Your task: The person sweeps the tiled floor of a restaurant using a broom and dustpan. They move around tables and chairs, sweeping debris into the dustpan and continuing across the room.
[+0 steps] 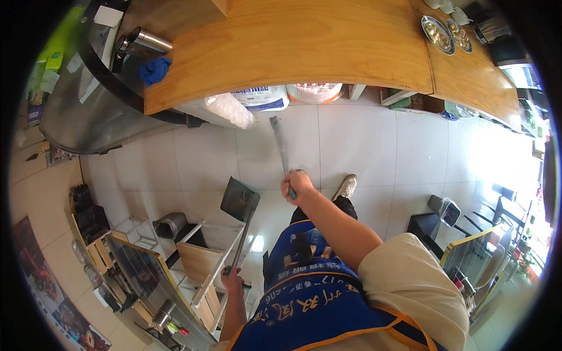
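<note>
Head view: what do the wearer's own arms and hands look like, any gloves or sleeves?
The left hand and right hand are ungloved. A loose, plain beige short sleeve covers the right upper arm, leaving the forearm uncovered. The left forearm is uncovered too; its sleeve is too cut off to describe.

This looks like a small eatery. Gold-edged dining tables (137, 263) stand on a tiled floor (357, 137), with small bins (170, 224) beside them. A long wooden table (281, 47) carries patterned plates (425, 29), with bulky sacks (231, 111) beneath. Food fills a poster (36, 263) at far left; the person wears a blue, orange-trimmed apron (333, 319).
</note>
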